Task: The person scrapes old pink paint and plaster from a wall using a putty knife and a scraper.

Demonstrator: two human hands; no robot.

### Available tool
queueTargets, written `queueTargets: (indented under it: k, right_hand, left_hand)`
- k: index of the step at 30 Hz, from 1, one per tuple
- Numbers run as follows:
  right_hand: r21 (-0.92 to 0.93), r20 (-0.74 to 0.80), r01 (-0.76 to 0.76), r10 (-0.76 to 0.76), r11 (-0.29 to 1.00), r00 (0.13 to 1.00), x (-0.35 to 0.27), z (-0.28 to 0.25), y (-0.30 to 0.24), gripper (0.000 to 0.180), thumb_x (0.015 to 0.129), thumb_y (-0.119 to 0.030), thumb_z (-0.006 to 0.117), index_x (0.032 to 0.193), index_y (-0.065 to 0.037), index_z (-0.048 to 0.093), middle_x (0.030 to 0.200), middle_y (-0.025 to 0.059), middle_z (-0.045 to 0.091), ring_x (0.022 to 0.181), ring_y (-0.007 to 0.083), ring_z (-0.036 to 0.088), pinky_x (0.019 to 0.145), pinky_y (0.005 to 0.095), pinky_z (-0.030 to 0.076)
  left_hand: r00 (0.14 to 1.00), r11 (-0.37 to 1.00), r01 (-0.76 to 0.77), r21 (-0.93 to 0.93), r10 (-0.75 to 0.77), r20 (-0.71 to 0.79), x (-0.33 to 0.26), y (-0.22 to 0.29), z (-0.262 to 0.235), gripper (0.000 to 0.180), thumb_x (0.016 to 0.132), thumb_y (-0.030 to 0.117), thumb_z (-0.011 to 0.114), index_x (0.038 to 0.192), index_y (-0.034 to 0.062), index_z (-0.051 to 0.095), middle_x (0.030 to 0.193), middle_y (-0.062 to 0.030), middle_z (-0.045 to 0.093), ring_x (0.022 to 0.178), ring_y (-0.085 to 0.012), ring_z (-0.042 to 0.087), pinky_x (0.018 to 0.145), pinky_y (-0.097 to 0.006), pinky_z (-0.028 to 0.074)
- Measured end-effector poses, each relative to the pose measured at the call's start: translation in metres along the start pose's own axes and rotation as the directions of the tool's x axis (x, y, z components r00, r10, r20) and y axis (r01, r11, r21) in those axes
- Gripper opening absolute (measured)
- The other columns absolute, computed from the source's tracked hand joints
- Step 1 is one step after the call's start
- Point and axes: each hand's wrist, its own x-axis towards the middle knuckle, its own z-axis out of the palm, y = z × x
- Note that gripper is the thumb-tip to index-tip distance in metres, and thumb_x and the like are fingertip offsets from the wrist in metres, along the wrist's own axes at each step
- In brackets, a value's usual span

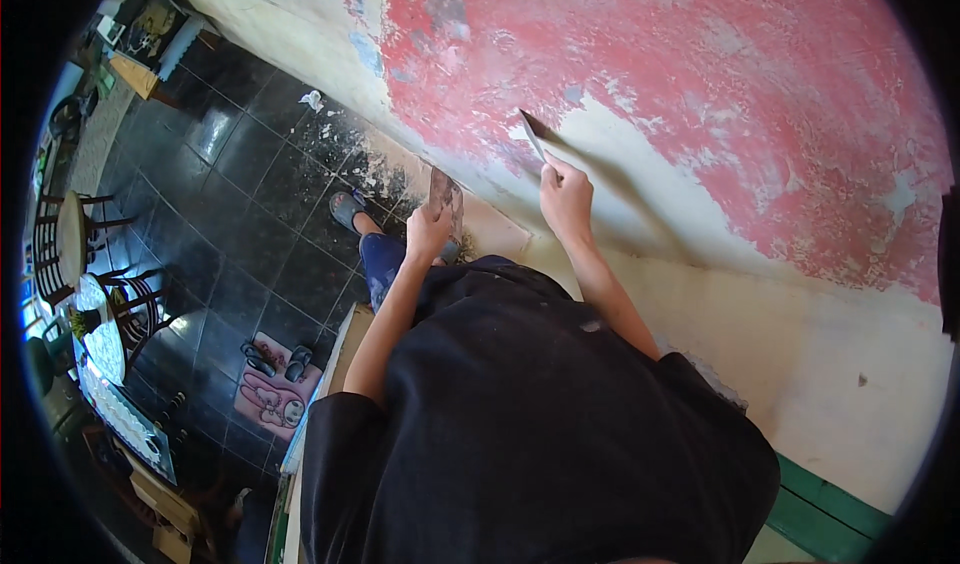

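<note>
My right hand [567, 201] is closed around the handle of a putty knife [531, 136]. The blade is at the wall [690, 74], beside the boundary between peeling pink paint and a smooth pale patch [612, 142]. Lower and to the left, my left hand [428, 232] grips a flat, plaster-smeared tool [440, 192] with a brown face. Its exact kind is hard to make out, and my fingers cover its handle. This tool is held away from the wall, above the floor near my feet.
White debris [370, 174] litters the dark tiled floor [240, 184] along the wall's foot. A crumpled white scrap [312, 100] lies farther off. Left of me are a pink mat [270, 404] with sandals, chairs [140, 309] and round tables [100, 334]. Green woodwork [830, 504] is at lower right.
</note>
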Motion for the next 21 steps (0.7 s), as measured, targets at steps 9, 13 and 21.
queueTargets:
  k: [9, 13, 21]
  right_hand:
    - [0.02, -0.025, 0.021, -0.021, 1.0, 0.999, 0.008, 0.009, -0.006, 0.033, 0.094, -0.014, 0.055, 0.119, 0.001, 0.071, 0.088, 0.0267, 0.071, 0.076, 0.0337, 0.071, 0.073, 0.0399, 0.053]
    - [0.039, -0.099, 0.135, -0.131, 0.99, 0.986, 0.001, 0.015, 0.002, 0.032, 0.094, -0.014, 0.056, 0.118, 0.001, 0.072, 0.092, 0.0283, 0.071, 0.08, 0.0373, 0.072, 0.074, 0.0417, 0.054]
    - [-0.155, 0.06, 0.084, -0.076, 0.984, 0.995, 0.013, 0.016, -0.004, 0.033, 0.093, -0.013, 0.052, 0.116, 0.001, 0.072, 0.095, 0.0282, 0.071, 0.09, 0.0416, 0.07, 0.083, 0.0465, 0.054]
  left_hand:
    - [0.999, 1.0, -0.022, 0.022, 0.023, -0.048, 0.0, 0.008, -0.007, 0.039, 0.087, 0.032, 0.062, 0.084, -0.0066, 0.067, 0.079, -0.0293, 0.066, 0.082, -0.0487, 0.066, 0.074, -0.053, 0.052]
    - [0.998, 1.0, -0.002, -0.006, 0.001, -0.06, 0.003, 0.002, -0.006, 0.039, 0.087, 0.031, 0.062, 0.085, -0.0074, 0.067, 0.079, -0.0302, 0.066, 0.083, -0.0493, 0.066, 0.074, -0.052, 0.052]
    - [0.998, 1.0, -0.007, -0.027, 0.005, -0.067, 0.005, -0.008, -0.008, 0.038, 0.087, 0.03, 0.062, 0.086, -0.0072, 0.067, 0.08, -0.0307, 0.066, 0.083, -0.0489, 0.066, 0.074, -0.052, 0.052]
